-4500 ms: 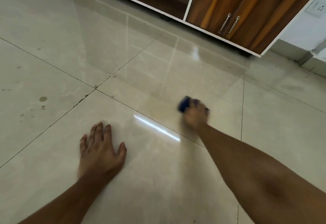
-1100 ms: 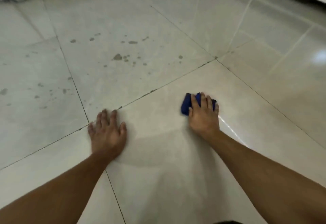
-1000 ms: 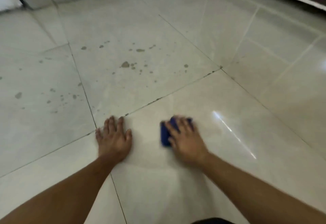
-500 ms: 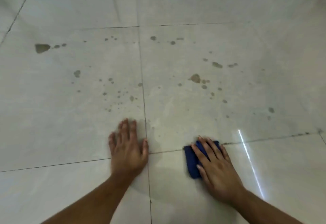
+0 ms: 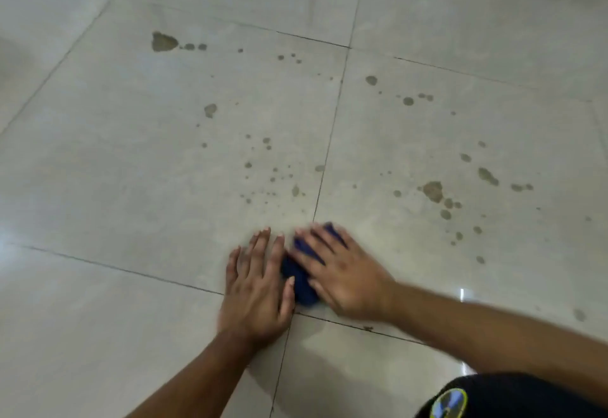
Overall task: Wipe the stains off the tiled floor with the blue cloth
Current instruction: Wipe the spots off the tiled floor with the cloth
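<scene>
Pressing blue cloth under flat right hand, no curled grip, left hand flat beside it

Indoor room, type undeterminable. Large glossy beige square floor tiles with dark grout lines fill the frame; brown dried stains scatter across centre and right.

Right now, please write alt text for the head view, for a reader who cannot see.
A right hand presses a blue cloth flat on a tiled floor, the left hand flat beside it. Brown stains dot the tiles beyond.
</scene>
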